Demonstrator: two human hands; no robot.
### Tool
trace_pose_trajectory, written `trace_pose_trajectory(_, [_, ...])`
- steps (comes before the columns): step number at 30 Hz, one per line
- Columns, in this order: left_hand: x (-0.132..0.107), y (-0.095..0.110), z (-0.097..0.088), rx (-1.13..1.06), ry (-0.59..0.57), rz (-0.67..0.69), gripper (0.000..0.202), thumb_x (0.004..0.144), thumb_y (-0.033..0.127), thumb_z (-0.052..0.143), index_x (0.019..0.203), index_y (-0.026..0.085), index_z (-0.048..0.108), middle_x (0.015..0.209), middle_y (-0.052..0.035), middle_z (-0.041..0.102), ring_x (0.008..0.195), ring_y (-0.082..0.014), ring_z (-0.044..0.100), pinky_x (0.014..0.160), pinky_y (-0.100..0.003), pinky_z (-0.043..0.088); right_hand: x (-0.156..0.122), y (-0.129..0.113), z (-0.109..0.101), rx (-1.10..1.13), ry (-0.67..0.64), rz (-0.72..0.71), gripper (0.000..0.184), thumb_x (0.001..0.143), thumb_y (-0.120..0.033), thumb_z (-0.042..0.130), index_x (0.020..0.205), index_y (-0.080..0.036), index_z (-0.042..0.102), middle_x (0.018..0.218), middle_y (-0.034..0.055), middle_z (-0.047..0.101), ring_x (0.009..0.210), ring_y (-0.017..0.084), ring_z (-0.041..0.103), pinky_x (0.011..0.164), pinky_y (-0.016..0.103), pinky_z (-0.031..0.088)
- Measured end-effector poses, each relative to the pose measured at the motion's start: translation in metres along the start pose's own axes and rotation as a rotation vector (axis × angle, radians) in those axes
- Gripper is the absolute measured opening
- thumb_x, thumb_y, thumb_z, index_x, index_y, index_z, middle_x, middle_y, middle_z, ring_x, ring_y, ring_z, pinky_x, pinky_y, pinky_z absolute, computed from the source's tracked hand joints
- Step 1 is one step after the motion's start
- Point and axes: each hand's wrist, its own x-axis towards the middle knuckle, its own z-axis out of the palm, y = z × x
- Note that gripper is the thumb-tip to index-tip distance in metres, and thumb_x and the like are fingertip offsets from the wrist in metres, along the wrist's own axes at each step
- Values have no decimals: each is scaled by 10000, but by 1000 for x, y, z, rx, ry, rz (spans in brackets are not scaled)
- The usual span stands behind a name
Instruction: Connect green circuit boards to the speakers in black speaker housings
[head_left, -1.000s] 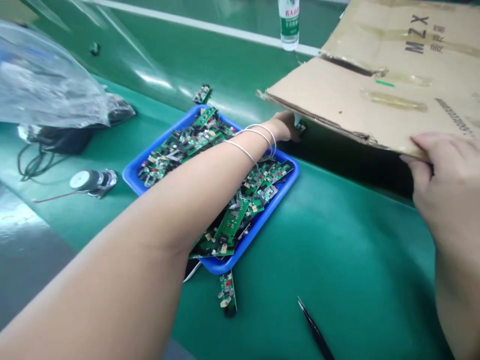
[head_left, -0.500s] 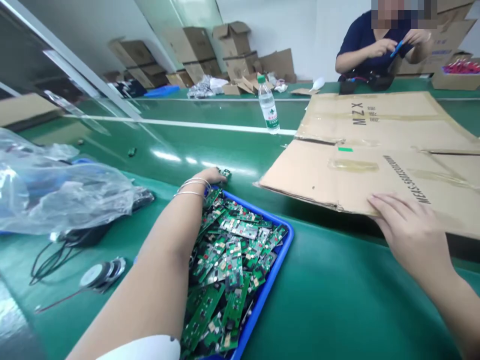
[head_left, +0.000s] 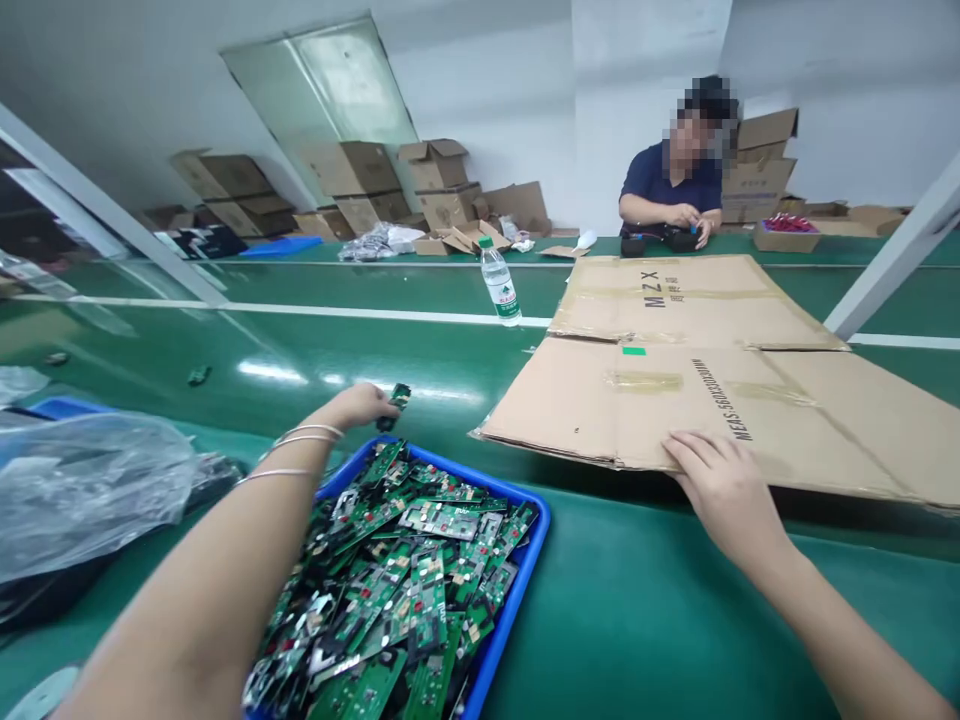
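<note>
My left hand pinches a small green circuit board just past the far left corner of a blue tray. Heaped in that tray are many green circuit boards with black and white parts. At the right, my right hand grips the near edge of a flattened cardboard box; its thumb is hidden under the cardboard and its fingers lie on top. Printed letters and strips of tape mark the cardboard.
A water bottle stands on the green belt beyond the cardboard. Clear plastic bags lie at the left, and a lone small board rests on the belt. Across the line a person works at another bench, near stacked cartons.
My left hand has lifted the small board, which now shows more fully in the fingers. The view has tilted up and turned right. My right hand stays on the cardboard edge.
</note>
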Motion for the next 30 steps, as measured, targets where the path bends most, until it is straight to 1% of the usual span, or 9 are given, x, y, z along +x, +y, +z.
trace_pose_trajectory(4, [-42,-9,-22,205,-46,-32,240,876,305,597,1043,133,612,1067,-63,633,955,-215,620,814,-405,524,0,-7,3,33,-169,113,189,917,-134,481,1064,-151,600,1119,91,637,1029,233,521,876,362,358])
trace_pose_trajectory(9, [-90,-12,-20,278,-38,-55,163,870,268,608,996,167,630,1062,-50,643,965,-214,618,829,-394,519,2,-13,1,51,-324,156,145,887,-105,517,983,-173,602,1051,78,638,986,217,511,816,328,326])
trace_pose_trajectory(11, [-105,0,-18,222,5,-24,209,878,266,597,1060,166,612,1127,-74,621,1002,-215,608,859,-417,511,2,-14,1,59,-353,164,121,880,-111,538,964,-173,598,1027,77,636,979,219,505,792,325,317])
trace_pose_trajectory(14, [-121,41,-11,63,87,70,298,882,297,586,1147,159,578,1221,-83,575,1083,-256,573,897,-454,491,0,-14,1,74,-376,165,121,867,-134,580,981,-170,591,1038,79,627,982,226,498,767,325,305])
trace_pose_trajectory(17, [-126,99,1,-140,115,147,339,909,345,539,1200,170,546,1219,-92,576,1035,-232,595,867,-440,508,0,-13,1,85,-387,157,132,869,-139,584,998,-168,589,1058,87,621,985,235,494,760,329,294])
trace_pose_trajectory(19, [-122,135,10,-242,101,136,340,905,347,547,1186,155,550,1176,-92,594,988,-220,613,829,-427,525,1,-11,1,86,-390,153,135,877,-147,578,1010,-168,588,1067,92,620,991,236,492,762,331,290])
trace_pose_trajectory(21, [-117,160,16,-314,81,106,326,897,340,563,1160,148,564,1150,-87,604,971,-218,618,813,-413,531,3,-9,0,83,-392,154,154,880,-154,578,1033,-170,584,1075,93,620,999,234,491,766,331,291])
trace_pose_trajectory(24, [-110,174,20,-390,52,64,319,893,329,572,1152,143,567,1133,-87,606,951,-214,622,793,-398,538,3,-8,-1,75,-400,156,187,873,-156,590,1058,-179,577,1090,85,619,1007,227,493,771,329,296])
trace_pose_trajectory(30, [-100,165,17,-383,-53,33,304,897,321,565,1144,144,570,1128,-81,609,944,-210,623,789,-399,540,3,-11,1,59,-441,171,169,866,-145,586,1031,-182,585,1092,87,614,998,234,497,755,336,305])
